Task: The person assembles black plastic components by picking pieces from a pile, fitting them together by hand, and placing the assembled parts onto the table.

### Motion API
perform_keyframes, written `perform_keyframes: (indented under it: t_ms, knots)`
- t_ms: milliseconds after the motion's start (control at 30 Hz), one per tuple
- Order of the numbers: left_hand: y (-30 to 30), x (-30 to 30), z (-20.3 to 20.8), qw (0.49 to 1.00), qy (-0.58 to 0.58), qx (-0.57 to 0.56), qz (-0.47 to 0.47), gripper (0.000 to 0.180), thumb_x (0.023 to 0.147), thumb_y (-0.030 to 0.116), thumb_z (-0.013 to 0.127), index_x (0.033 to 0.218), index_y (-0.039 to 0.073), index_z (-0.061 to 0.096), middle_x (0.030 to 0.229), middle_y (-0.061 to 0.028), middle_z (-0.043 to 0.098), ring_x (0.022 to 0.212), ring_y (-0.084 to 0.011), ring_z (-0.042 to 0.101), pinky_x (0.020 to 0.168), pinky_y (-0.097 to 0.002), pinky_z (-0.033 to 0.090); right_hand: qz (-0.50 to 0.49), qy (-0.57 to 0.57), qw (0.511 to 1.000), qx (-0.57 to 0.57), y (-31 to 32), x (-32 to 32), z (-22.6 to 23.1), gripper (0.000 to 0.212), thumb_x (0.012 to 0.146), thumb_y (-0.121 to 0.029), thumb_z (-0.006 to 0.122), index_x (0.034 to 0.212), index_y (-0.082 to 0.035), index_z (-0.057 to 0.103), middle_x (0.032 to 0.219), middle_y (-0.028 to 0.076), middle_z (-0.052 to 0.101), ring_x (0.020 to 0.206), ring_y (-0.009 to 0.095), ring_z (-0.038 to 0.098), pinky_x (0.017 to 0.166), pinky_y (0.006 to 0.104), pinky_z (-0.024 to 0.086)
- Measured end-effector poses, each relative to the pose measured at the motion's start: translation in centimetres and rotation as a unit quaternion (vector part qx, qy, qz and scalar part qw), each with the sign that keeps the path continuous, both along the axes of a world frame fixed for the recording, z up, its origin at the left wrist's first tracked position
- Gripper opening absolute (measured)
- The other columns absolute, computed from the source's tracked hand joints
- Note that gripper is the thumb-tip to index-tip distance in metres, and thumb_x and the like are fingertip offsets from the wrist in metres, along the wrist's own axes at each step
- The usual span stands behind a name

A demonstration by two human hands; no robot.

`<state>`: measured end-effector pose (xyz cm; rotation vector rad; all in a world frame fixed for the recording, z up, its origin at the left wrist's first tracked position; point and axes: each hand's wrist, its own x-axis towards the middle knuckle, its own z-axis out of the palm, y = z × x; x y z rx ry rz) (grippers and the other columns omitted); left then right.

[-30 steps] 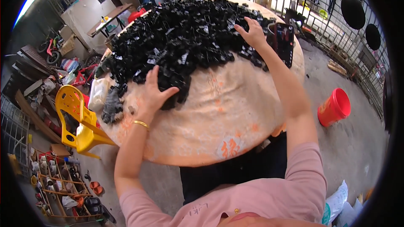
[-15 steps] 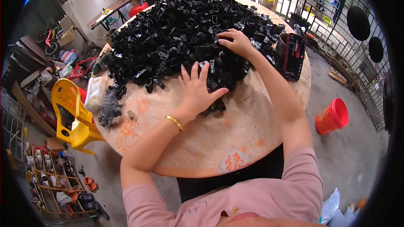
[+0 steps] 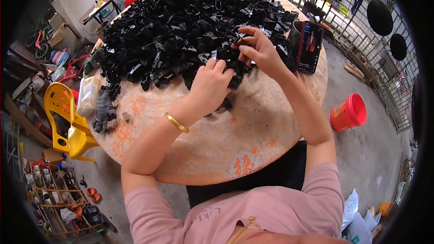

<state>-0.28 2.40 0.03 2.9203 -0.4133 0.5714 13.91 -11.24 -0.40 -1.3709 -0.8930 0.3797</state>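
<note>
1. Left hand (image 3: 210, 83): spread earlier, its fingers now curl at the near edge of the black pieces (image 3: 181, 31); whether clamped, I cannot tell.
2. Right hand (image 3: 262, 54): finger and thumb now parted more widely; any grip is unclear.
3. The pieces still lie heaped on the table (image 3: 203, 156).

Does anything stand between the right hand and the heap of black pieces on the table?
Nothing visible does: the right hand is at the near side of the heap of black pieces, and the phone stands off to the hand's right.
</note>
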Motion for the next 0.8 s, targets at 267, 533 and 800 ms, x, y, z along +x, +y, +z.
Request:
perform_keyframes:
  t_ms: [267, 533, 800]
  knots:
    - [1.6, 0.9, -1.4, 0.971, -0.143, -0.191, 0.021, 0.024, 0.068, 0.009, 0.068, 0.088, 0.002, 0.059, 0.077, -0.0099, 0.058, 0.073, -0.0238, 0.056, 0.067, -0.0321, 0.046, 0.116, 0.210, 0.966, 0.094, -0.3, -2.1, -0.4, 0.032, 0.085, -0.011, 0.061, 0.114, 0.001, 0.055, 0.095, 0.006, 0.061, 0.077, 0.011, 0.060, 0.068, 0.0238, 0.051]
    - [3.0, 0.9, -0.7, 0.852, 0.042, -0.520, 0.033, 0.021, 0.073, 0.009, 0.069, 0.090, 0.001, 0.059, 0.073, -0.0087, 0.061, 0.063, -0.0165, 0.059, 0.061, -0.0262, 0.047, 0.059, -0.127, 0.990, 0.033, 0.3, -3.8, -0.7, 0.032, 0.082, -0.012, 0.064, 0.112, -0.001, 0.057, 0.097, 0.005, 0.058, 0.078, 0.012, 0.059, 0.065, 0.0226, 0.048]
    - [3.0, 0.5, 0.6, 0.888, 0.044, -0.456, 0.043, 0.028, 0.071, 0.005, 0.071, 0.097, -0.002, 0.060, 0.080, -0.0076, 0.064, 0.068, -0.0107, 0.060, 0.062, -0.0237, 0.048, -0.033, -0.249, 0.968, 0.021, 0.7, -3.3, -1.5, 0.028, 0.082, -0.022, 0.065, 0.103, -0.002, 0.061, 0.091, 0.005, 0.057, 0.076, 0.014, 0.056, 0.063, 0.0241, 0.046]
